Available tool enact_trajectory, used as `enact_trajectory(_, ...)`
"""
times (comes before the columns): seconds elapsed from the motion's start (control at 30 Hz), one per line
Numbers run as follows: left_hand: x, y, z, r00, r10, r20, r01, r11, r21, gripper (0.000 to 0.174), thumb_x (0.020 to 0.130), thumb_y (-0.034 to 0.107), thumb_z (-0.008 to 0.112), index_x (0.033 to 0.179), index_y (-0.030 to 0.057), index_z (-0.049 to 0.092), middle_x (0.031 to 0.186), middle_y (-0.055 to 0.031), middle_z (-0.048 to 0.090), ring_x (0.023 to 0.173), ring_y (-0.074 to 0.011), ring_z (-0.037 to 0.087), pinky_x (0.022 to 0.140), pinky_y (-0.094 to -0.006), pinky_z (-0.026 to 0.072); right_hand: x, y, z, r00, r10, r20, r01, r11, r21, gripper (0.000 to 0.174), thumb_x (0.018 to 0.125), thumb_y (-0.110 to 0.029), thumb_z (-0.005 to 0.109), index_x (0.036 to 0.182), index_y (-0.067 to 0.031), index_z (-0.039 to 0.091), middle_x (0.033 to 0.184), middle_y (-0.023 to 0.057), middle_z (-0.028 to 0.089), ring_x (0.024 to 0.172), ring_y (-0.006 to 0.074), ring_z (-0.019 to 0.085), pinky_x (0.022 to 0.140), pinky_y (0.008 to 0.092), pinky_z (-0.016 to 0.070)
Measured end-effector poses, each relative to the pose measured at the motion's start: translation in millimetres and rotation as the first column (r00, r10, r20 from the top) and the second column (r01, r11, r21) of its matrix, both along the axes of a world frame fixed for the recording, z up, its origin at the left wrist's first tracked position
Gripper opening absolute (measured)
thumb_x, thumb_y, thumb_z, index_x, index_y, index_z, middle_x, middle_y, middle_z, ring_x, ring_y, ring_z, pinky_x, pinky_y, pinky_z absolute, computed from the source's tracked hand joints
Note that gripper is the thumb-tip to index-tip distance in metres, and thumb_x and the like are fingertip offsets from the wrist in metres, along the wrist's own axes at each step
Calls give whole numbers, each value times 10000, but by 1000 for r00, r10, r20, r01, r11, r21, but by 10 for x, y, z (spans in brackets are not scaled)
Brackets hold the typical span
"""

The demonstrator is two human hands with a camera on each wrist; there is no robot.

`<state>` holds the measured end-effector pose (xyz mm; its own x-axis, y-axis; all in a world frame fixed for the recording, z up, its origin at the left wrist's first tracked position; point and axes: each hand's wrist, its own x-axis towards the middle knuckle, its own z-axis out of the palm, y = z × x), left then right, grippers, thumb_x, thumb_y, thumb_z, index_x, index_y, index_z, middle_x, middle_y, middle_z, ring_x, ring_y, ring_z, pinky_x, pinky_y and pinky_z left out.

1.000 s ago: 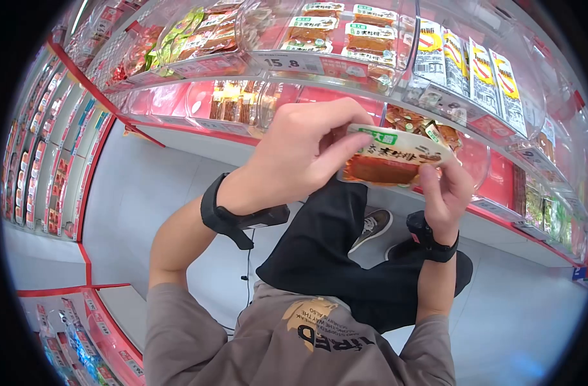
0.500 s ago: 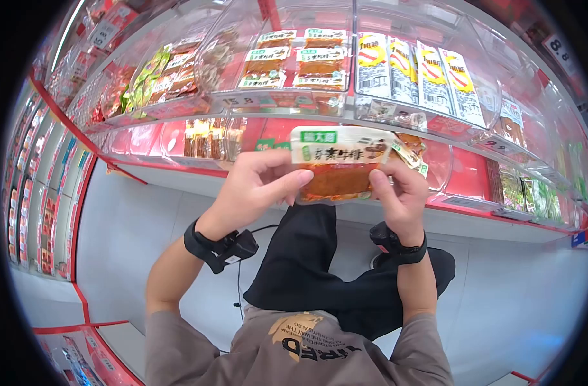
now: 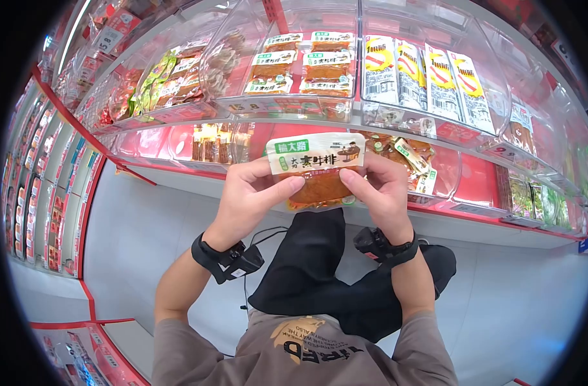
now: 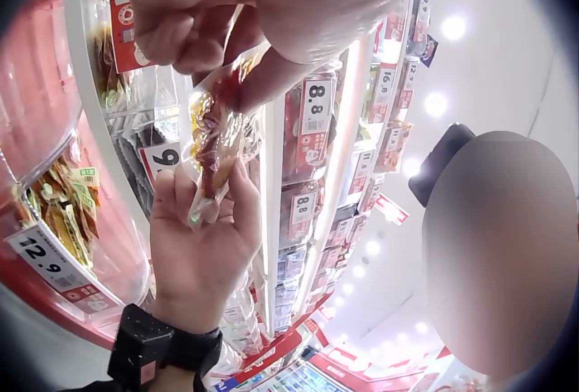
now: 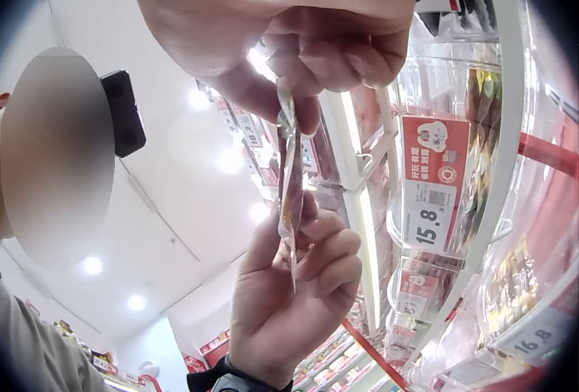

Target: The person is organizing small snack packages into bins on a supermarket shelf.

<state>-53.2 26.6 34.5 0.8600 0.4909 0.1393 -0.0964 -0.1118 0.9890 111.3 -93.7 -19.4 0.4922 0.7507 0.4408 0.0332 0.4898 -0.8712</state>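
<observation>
A flat snack packet (image 3: 316,161) with a white, green-labelled top and a clear window over brown food is held face up before the lower shelf. My left hand (image 3: 248,198) pinches its left side, thumb on the front and fingers behind. On the opposite side my right hand (image 3: 385,196) grips it the same way. The left wrist view shows the packet's shiny back (image 4: 213,134) between both hands. In the right wrist view the packet (image 5: 289,179) appears nearly edge-on.
Matching packets (image 3: 327,67) stand in a clear upper bin, beside tall white-and-yellow packs (image 3: 410,74). Below, a lower bin holds loose packets (image 3: 406,161). Another display rack (image 3: 40,186) stands at the left. A price tag (image 5: 434,188) reads 15.8.
The packet has moved left and turned from a tilt to facing the head camera. My left hand has come down to its left side, and the right hand has shifted left with it.
</observation>
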Motion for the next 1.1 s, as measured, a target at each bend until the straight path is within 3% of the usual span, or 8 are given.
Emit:
enact_trajectory(0.3, 59, 1, -162, 994, 36, 108, -29, 997, -69, 238, 841, 18, 601, 1072, -41, 611, 1028, -79, 643, 934, -116, 584, 850, -275, 461, -44, 37, -15, 999, -20, -35, 19, 1000, -23, 157, 827, -83, 628, 707, -8, 559, 589, -63, 446, 564, 20, 350, 504, 214, 267)
enact_trajectory(0.5, 82, -6, -198, 987, 74, 143, -66, 996, -56, 264, 851, 20, 591, 1107, -46, 584, 1050, -80, 632, 959, -119, 574, 864, -279, 450, 16, 45, -99, 1000, 4, 20, -2, 995, -104, 119, 830, -123, 643, 833, -3, 638, 602, -72, 463, 563, 11, 350, 498, 212, 274)
enact_trajectory(0.73, 91, -18, -242, 997, -8, 78, 13, 998, -66, 287, 849, 15, 604, 1130, -37, 577, 1084, -85, 621, 983, -125, 573, 873, -290, 454, -12, 47, -114, 995, 100, 5, -99, 991, -85, 213, 825, -139, 660, 996, -12, 667, 740, -42, 603, 587, 4, 390, 521, 196, 318)
enact_trajectory(1.0, 85, -29, -270, 998, -43, 43, 47, 996, -79, 272, 841, 41, 631, 1105, -19, 604, 1062, -80, 638, 974, -132, 583, 861, -288, 465, -97, 71, -90, 990, 130, -50, -129, 991, 22, 222, 830, -111, 649, 1019, 5, 651, 883, 11, 659, 705, 24, 515, 602, 192, 413)
enact_trajectory(1.1, 70, -36, -259, 999, -34, 8, 35, 996, -83, 271, 843, 40, 629, 1106, -20, 605, 1066, -83, 636, 974, -131, 583, 859, -285, 462, -72, 55, -128, 993, 118, -7, -118, 992, -42, 216, 832, -116, 646, 1011, 5, 654, 883, 13, 660, 703, 22, 511, 604, 195, 415)
